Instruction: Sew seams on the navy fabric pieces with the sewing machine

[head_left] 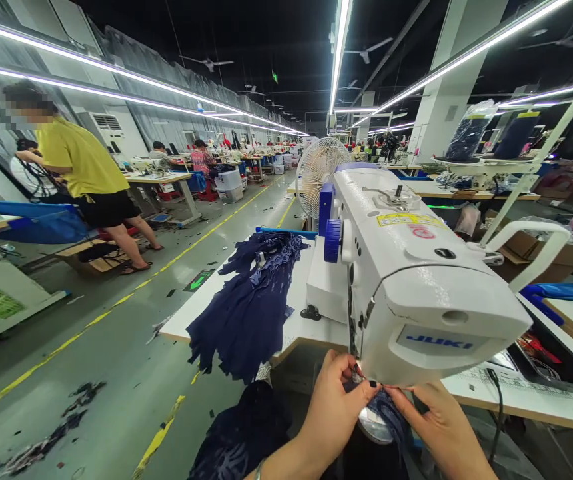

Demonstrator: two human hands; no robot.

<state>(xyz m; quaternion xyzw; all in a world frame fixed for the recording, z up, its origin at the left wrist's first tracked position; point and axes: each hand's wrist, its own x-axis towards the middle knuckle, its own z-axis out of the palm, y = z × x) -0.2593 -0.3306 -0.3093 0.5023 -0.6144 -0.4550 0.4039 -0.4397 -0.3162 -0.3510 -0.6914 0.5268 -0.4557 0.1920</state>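
Note:
A white sewing machine [406, 280] stands on a white table [296, 320] right in front of me. My left hand [334, 407] and my right hand [439, 420] meet under the machine's head, both pinching a small piece of navy fabric [389, 413] by the needle area. A pile of navy fabric pieces [251, 300] lies on the table to the left and hangs over its edge. More navy cloth [241, 433] lies below my left forearm.
A fan [319, 170] stands behind the machine. A person in a yellow shirt [84, 167] bends over a table at the left, across a grey aisle with yellow lines [116, 300]. Fabric scraps [41, 440] litter the floor. Other workstations line both sides.

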